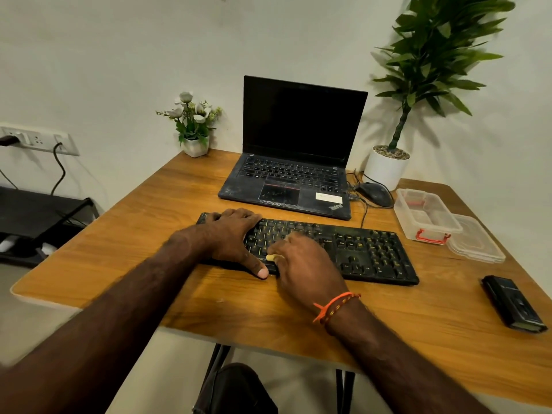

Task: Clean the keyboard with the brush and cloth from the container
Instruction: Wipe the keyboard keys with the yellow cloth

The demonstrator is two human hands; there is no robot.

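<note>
A dusty black keyboard point(367, 252) lies across the middle of the wooden table. My left hand point(236, 237) rests flat on the keyboard's left end, thumb at its front edge. My right hand point(304, 264) is curled over the keys in the middle and grips the brush point(271, 257), of which only the pale yellow handle end shows by my thumb. The bristles are hidden under my hand. A clear plastic container point(425, 215) with red clips stands open at the right, its lid point(476, 242) beside it. I cannot see the cloth.
An open black laptop point(292, 162) sits behind the keyboard, a wired mouse point(375, 194) to its right. A white flower pot point(195, 144) and a tall potted plant point(386, 167) stand at the back. A black case point(512, 304) lies near the table's right front edge.
</note>
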